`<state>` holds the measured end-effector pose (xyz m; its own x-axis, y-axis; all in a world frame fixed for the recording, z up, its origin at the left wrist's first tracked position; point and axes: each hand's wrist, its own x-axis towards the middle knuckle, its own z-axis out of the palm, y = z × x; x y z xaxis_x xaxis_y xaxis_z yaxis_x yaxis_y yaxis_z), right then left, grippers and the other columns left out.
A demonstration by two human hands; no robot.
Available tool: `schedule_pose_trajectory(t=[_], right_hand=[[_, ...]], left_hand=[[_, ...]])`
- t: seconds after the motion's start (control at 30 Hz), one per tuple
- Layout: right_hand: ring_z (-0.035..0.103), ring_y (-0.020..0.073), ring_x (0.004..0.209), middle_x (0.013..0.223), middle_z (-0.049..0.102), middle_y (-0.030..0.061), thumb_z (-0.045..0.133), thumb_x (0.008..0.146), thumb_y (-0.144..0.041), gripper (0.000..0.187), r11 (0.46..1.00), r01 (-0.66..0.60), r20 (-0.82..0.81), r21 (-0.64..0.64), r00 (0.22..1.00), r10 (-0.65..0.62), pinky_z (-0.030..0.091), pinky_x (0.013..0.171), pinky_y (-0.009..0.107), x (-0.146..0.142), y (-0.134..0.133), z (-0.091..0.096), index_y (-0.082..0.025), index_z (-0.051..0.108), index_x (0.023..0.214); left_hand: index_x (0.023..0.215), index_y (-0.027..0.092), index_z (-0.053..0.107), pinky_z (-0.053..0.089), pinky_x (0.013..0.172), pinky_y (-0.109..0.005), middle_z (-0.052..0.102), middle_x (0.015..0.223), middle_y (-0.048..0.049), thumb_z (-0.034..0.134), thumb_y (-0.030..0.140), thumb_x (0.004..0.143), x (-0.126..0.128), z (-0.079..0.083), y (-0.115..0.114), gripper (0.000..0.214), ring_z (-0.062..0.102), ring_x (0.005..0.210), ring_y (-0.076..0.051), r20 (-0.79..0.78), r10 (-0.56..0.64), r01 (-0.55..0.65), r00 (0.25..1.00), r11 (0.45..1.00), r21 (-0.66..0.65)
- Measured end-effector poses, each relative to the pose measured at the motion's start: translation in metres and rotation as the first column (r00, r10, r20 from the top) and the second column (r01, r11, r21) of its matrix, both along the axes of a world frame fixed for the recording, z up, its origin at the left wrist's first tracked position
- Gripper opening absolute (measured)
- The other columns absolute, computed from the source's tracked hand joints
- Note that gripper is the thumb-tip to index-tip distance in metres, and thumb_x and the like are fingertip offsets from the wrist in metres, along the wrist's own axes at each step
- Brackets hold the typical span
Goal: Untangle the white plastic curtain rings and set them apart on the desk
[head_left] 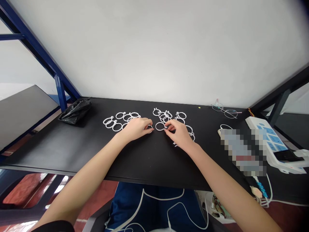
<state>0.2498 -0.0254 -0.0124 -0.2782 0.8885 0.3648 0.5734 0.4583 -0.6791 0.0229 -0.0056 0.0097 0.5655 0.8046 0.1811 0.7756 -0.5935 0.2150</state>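
Observation:
White curtain rings, each with a small eyelet, lie on the black table point(96, 158) in two loose groups. My right hand point(180, 133) pinches one curtain ring point(159, 130) at its eyelet between thumb and fingertips, with the ring pointing left. Opposite it, my left hand point(137, 127) is closed with thumb and index finger on another curtain ring point(151, 131), which is partly hidden by the fingers. Several rings point(117, 130) spread out left of and behind my left hand. More rings point(182, 115) overlap behind my right hand, and a few show from under its wrist.
A crumpled black plastic bag point(76, 111) sits at the left back corner. Eyeglasses point(230, 113) lie at the back right. Nearer are a blurred-out phone point(241, 151) with a cable and a white power strip point(270, 141). A wall closes off the back.

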Motion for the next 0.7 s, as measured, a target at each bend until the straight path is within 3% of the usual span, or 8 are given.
schedule_pose_trajectory(t=[0.43, 0.7], right_hand=[[0.061, 0.0181, 0.076, 0.084, 0.066, 0.0023, 0.06, 0.079, -0.013, 0.008, 0.996, 0.081, 0.128, -0.046, 0.989, -0.075, 0.049, 0.068, 0.032, -0.0003, -0.0012, -0.0007, -0.021, 0.061, 0.081], [0.06, 0.0166, 0.068, 0.073, 0.063, -0.0003, 0.061, 0.078, -0.015, 0.007, 0.998, 0.05, 0.022, -0.047, 0.999, -0.049, 0.05, 0.07, 0.032, -0.0031, -0.0034, 0.0035, -0.021, 0.061, 0.077]], left_hand=[[0.092, 0.02, 0.066, 0.036, 0.058, -0.024, 0.066, 0.076, -0.0002, 0.057, 0.03, 0.09, 0.0038, 0.0028, -0.0051, 0.013, 0.061, 0.068, -0.016, 0.029, -0.001, 0.0, 1.0, 1.0, 0.009], [0.096, 0.019, 0.063, 0.037, 0.057, -0.023, 0.066, 0.088, -0.0025, 0.054, 0.035, 0.092, 0.0039, 0.0004, -0.0068, 0.019, 0.061, 0.068, -0.014, 0.074, -0.057, 0.049, 0.996, 0.992, 0.113]])
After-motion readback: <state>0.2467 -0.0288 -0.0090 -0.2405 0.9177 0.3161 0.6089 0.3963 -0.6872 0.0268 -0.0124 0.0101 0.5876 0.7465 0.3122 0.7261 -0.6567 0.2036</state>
